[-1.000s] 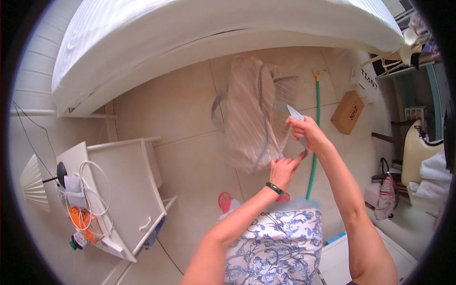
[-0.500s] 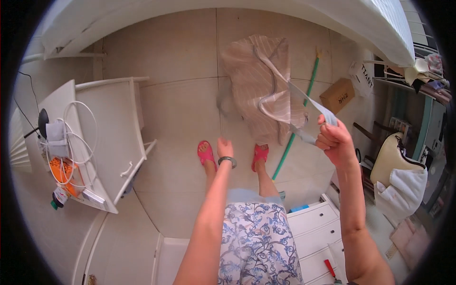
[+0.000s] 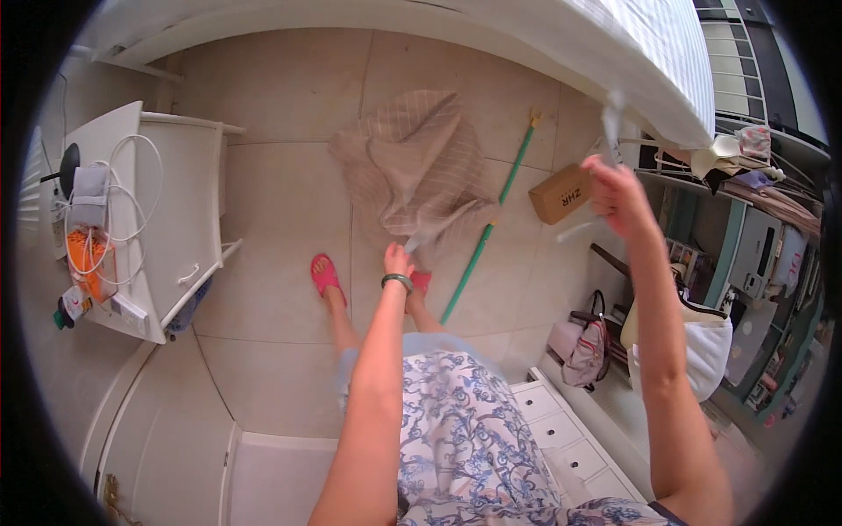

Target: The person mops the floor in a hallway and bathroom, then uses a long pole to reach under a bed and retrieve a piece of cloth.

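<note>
A beige cloth with pale stripes and long straps (image 3: pixel 421 153), apron-like, hangs bunched in front of my feet, over the tiled floor. My left hand (image 3: pixel 398 261), with a dark bangle on its wrist, is closed on a pale strap end at the cloth's lower edge. Raised to the right, my right hand (image 3: pixel 619 200) is closed round a pale grey strap (image 3: pixel 611 131), which is smeared by motion. A loose pale piece shows just left of that hand; whether it joins the cloth cannot be made out.
A green pole (image 3: pixel 504 197) lies right of the cloth, near a brown cardboard box (image 3: pixel 560 195). A white desk (image 3: pixel 180 193) with cables stands left, a white bed (image 3: pixel 561 44) beyond. A drawer unit (image 3: pixel 561 430), a pink backpack (image 3: pixel 586 351) and shelves (image 3: pixel 745 298) are at right.
My right hand has risen with the strap, which now swings upward. The cloth has shifted left and crumpled, its lower edge now at my left hand. My view has turned a little to the right.
</note>
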`<state>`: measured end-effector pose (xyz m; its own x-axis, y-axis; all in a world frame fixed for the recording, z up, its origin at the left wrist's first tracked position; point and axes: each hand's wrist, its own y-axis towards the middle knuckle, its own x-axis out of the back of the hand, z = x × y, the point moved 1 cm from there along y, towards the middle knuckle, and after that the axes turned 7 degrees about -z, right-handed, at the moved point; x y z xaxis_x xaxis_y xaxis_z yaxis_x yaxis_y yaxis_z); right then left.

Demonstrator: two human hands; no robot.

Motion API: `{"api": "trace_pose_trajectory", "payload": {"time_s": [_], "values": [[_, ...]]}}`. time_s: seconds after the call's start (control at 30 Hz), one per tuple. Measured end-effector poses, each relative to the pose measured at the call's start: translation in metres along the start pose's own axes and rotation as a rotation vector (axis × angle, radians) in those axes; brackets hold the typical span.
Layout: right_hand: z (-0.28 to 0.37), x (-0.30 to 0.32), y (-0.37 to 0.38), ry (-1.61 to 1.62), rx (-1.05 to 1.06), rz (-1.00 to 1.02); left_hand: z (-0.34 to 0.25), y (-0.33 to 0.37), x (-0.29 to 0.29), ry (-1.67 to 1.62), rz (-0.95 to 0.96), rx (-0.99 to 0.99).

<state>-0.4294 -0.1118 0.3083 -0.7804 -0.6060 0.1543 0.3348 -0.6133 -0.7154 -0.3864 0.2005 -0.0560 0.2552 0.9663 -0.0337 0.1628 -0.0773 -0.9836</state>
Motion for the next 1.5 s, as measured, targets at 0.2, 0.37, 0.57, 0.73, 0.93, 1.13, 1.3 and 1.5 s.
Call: {"api": "trace_pose_trajectory", "payload": {"time_s": [0.2, 0.37, 0.57, 0.73, 0.93, 1.13, 1.3, 1.5], "values": [[-0.145, -0.042, 0.072, -0.051, -0.201, 0.087, -0.006, -0.026, 0.029, 0.094, 0.100, -0.100], [-0.260, -0.090, 0.111, -0.298, -0.236, -0.068, 0.016, 0.002, 0.075, 0.093, 0.070, -0.086], [-0.378, -0.143, 0.134, -0.977, 0.133, -0.356, 0.030, 0.003, 0.121, 0.105, 0.029, -0.142], [-0.404, -0.180, 0.156, -1.053, 0.181, -0.435, 0.035, -0.010, 0.175, 0.000, -0.036, -0.068], [-0.375, -0.124, 0.167, -0.935, 0.321, -0.552, 0.021, -0.067, 0.260, -0.041, -0.120, -0.074], [-0.212, -0.080, 0.125, -1.224, 0.390, -0.218, 0.031, -0.131, 0.341, -0.013, -0.238, -0.063], [-0.113, -0.074, 0.079, -1.018, 0.433, -0.248, 0.033, -0.196, 0.399, -0.062, -0.291, -0.134], [-0.026, -0.091, 0.007, -1.050, 0.708, -0.223, 0.066, -0.291, 0.478, -0.179, -0.414, -0.266]]}}
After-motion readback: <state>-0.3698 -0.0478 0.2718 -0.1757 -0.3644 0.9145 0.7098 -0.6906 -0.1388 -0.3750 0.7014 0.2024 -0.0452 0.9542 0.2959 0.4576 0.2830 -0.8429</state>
